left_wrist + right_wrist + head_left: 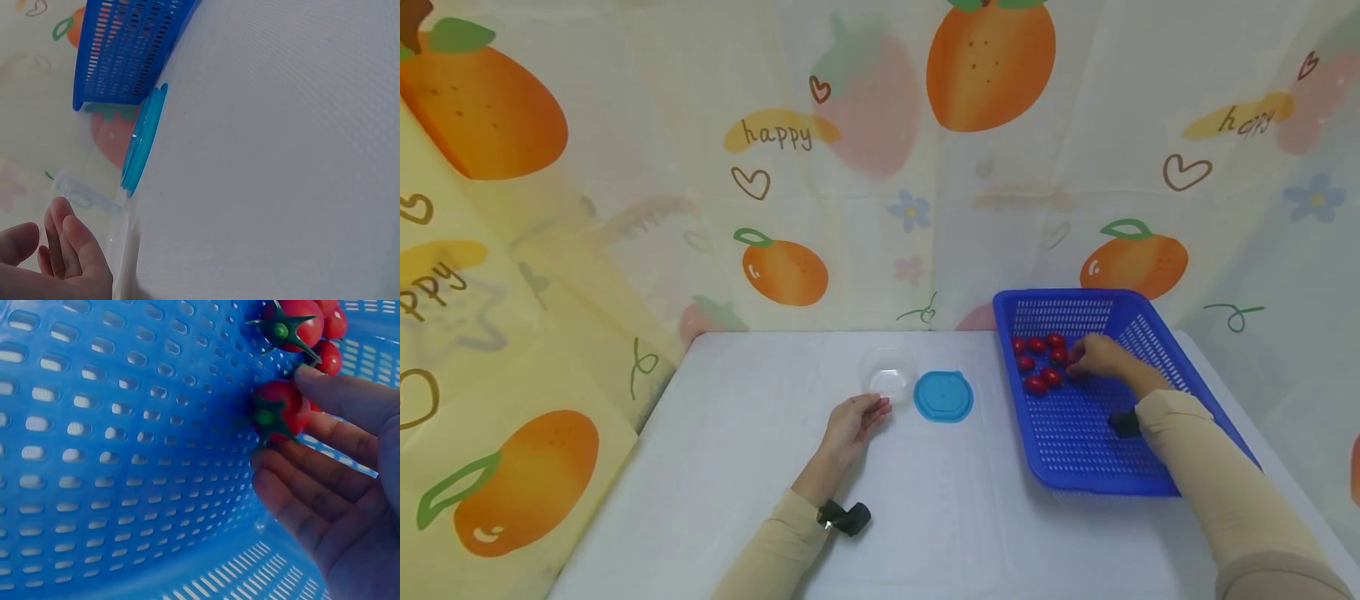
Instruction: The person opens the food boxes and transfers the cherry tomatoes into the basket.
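In the right wrist view, my right hand [350,481] has its thumb and fingers round a red cherry tomato [281,412] with a green calyx. That hand is inside the blue basket [1105,482], beside several other cherry tomatoes [1036,384] in its left part. My left hand [852,425] is at the near side of a clear plastic container [889,382], its fingers loosely bent and its thumb apart from them. Whether the fingertips touch the container cannot be told. A blue lid [943,397] lies flat just right of the container.
A white cloth covers the table [700,467]. Behind it hangs a curtain [865,217] printed with fruit, and another printed sheet [467,350] is at the left. The basket's raised, slotted walls surround the right hand.
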`<state>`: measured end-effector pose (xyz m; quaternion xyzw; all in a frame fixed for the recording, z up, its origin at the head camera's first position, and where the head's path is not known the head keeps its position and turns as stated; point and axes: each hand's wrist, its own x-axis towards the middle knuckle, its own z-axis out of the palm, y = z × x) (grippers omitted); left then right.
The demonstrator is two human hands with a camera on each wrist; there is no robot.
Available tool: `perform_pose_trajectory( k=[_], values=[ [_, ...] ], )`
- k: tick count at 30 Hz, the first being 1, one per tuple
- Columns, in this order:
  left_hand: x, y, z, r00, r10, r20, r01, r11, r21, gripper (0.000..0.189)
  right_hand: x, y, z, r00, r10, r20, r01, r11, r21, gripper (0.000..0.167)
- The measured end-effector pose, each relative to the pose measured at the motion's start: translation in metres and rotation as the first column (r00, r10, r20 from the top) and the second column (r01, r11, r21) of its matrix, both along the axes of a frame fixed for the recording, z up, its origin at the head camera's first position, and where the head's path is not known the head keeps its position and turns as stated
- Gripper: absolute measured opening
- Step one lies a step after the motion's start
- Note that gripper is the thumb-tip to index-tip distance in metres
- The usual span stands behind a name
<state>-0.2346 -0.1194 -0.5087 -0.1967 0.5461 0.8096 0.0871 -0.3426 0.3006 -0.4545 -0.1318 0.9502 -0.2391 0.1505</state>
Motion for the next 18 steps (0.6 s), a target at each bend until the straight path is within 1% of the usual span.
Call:
perform_pose_trajectory(
  k=[3, 6, 8, 11, 15, 18],
  values=[
    [-0.001, 0.001, 0.001, 1.000, -0.007, 0.003, 0.007, 1.000, 0.000, 0.031, 0.001, 0.003, 0.002, 0.999, 0.014, -0.047, -0.013, 1.000, 0.017, 0.034],
    [-0.002, 0.000, 0.001, 1.000, -0.013, 0.004, 0.013, 1.000, 0.003, 0.032, 0.003, 0.004, 0.008, 0.994, 0.025, -0.104, -0.022, 0.999, 0.029, 0.030],
    [-0.003, -0.001, 0.002, 1.000, -0.023, 0.000, 0.023, 1.000, -0.002, 0.032, 0.005, 0.004, 0.014, 0.992, 0.032, -0.126, -0.029, 0.999, 0.030, 0.028],
    [-0.003, -0.003, 0.003, 0.999, -0.041, 0.004, 0.042, 0.999, -0.034, 0.033, 0.008, 0.003, 0.023, 0.990, 0.039, -0.134, -0.034, 0.999, 0.039, 0.028],
    [-0.001, -0.007, 0.005, 0.997, -0.073, 0.026, 0.075, 0.994, -0.082, 0.040, 0.013, 0.003, 0.034, 0.989, 0.039, -0.144, -0.033, 0.999, 0.040, 0.032],
    [0.001, -0.011, 0.008, 0.995, -0.096, 0.013, 0.096, 0.985, -0.140, 0.042, 0.018, 0.004, 0.042, 0.988, 0.023, -0.151, -0.018, 0.999, 0.035, 0.037]
  ],
)
